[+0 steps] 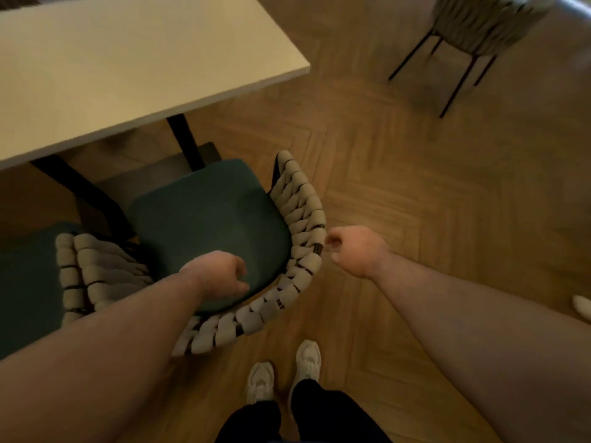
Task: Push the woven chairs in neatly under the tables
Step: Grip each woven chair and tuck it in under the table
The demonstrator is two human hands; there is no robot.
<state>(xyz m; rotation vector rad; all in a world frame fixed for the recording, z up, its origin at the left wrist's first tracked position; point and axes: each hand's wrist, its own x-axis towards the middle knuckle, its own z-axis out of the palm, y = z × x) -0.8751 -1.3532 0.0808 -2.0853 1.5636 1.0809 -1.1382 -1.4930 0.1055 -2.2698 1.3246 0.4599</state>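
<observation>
Currently:
step: woven chair only partly under table, angled
left hand: loosely curled over seat, gripping nothing
right hand: clenched beside backrest; contact unclear
next: grip backrest, square up, push toward table

bare forearms, black trousers, pale, possibly off-white chunky trainers
</observation>
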